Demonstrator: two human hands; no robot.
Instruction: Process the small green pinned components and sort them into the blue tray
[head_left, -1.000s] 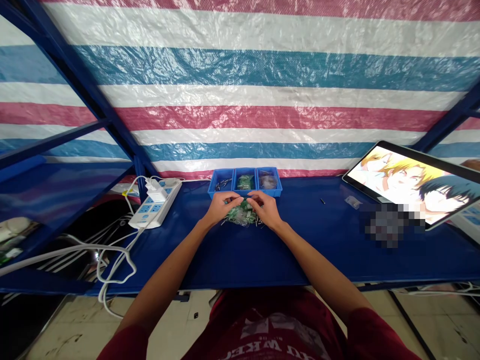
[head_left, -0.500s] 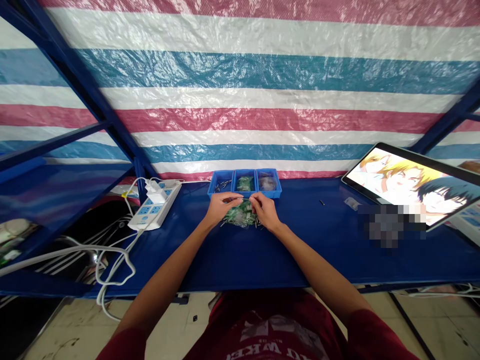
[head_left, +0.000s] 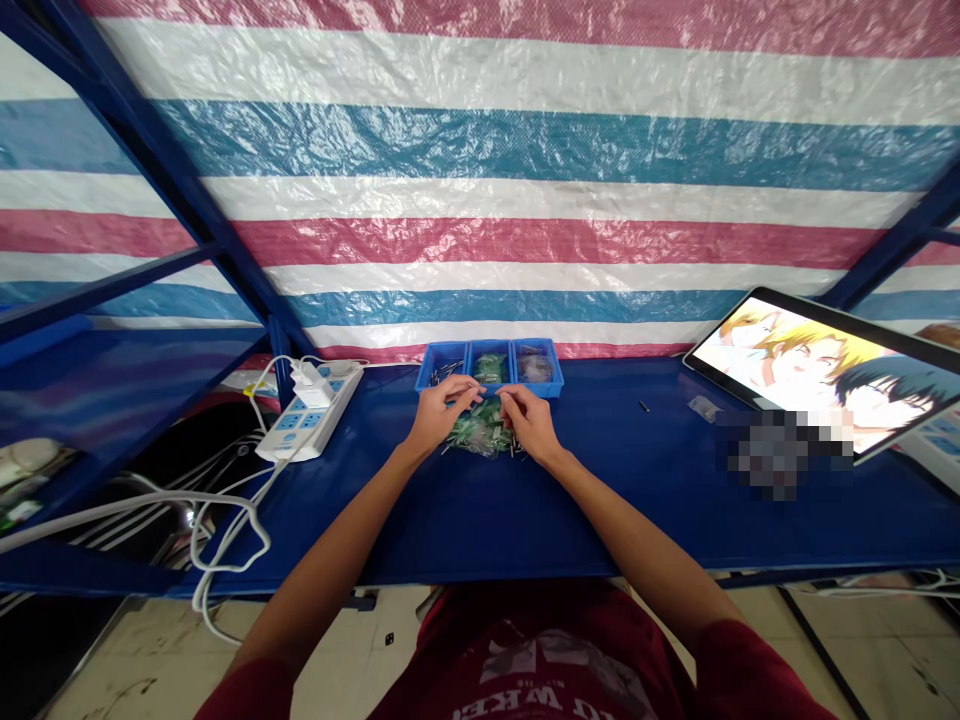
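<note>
A small heap of green parts (head_left: 480,430) with thin metal pins lies on the blue table (head_left: 480,510), just in front of a blue tray with three compartments (head_left: 489,365). My left hand (head_left: 439,412) and my right hand (head_left: 529,420) sit on either side of the heap, fingers curled and pinched toward each other over it. Something small and green shows between the fingertips; it is too tiny to name. The tray's compartments hold dark pins, green parts and clear pieces.
A white power strip (head_left: 309,420) with plugs and trailing white cables (head_left: 217,520) lies left of the tray. A tablet (head_left: 832,365) showing a cartoon leans at the right. Small loose bits (head_left: 705,406) lie near it. A striped tarp (head_left: 480,200) backs the table.
Both hands stay over the heap; the fingertips have shifted slightly, with the left hand reaching a little nearer the tray. Nothing else has moved.
</note>
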